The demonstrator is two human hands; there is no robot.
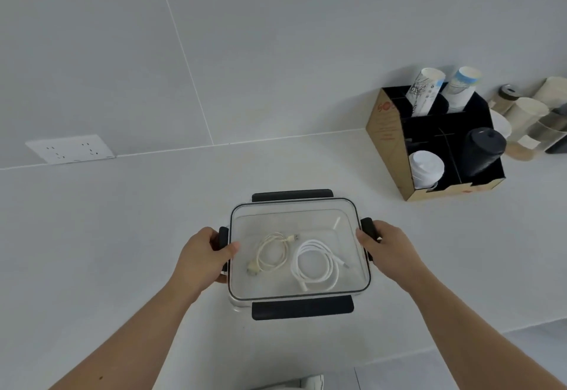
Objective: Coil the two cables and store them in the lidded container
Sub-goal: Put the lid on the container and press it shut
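A clear rectangular container point(352, 217) with a transparent lid and black side clasps sits on the white counter in front of me. Two coiled cables lie inside, seen through the lid: a cream cable point(271, 253) on the left and a white cable point(317, 265) on the right. My left hand point(202, 256) grips the container's left edge, thumb on the lid, fingers over the left clasp. On the opposite edge, my right hand point(388, 250) holds the right clasp. The front and back clasps stick outward.
A cardboard cup carrier point(386, 141) with paper cups and a black cup stands at the back right, several jars beyond it. A wall socket point(70, 148) is at the left on the tiled wall. The counter edge runs along the lower right.
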